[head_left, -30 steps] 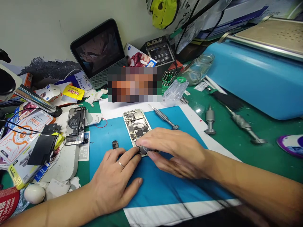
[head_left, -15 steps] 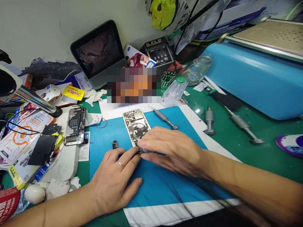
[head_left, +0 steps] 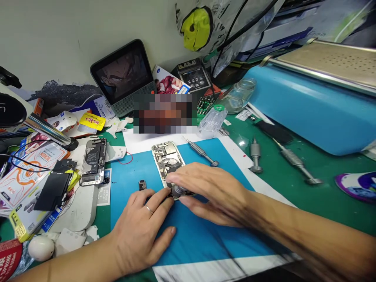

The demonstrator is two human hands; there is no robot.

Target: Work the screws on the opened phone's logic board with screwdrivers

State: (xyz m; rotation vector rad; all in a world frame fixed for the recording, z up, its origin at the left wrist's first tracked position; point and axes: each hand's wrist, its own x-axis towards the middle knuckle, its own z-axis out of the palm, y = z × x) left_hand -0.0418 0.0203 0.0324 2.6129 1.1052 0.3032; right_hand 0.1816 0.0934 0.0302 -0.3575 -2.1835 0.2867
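Note:
An opened phone (head_left: 167, 158) with its inner parts showing lies on a blue mat (head_left: 194, 239). My left hand (head_left: 141, 227), a ring on one finger, lies flat on the mat with its fingertips against the phone's near left corner. My right hand (head_left: 214, 192) reaches in from the right, its fingers closed in a pinch over the phone's near end. Between them sits a small round grey thing (head_left: 178, 191) that I cannot name. A small black part (head_left: 142, 185) lies loose on the mat, left of the phone.
A thin screwdriver (head_left: 201, 152) lies on the mat right of the phone. A second opened phone (head_left: 93, 160) and packaging clutter the left side. Two metal tools (head_left: 255, 156) (head_left: 296, 164) rest on the green table. A blue machine (head_left: 308, 105), glass jar (head_left: 239, 94) and screen (head_left: 125, 76) stand behind.
Both hands stay at the phone's near end. My right fingers have shifted slightly over the round grey thing. The whole view has slid down a little.

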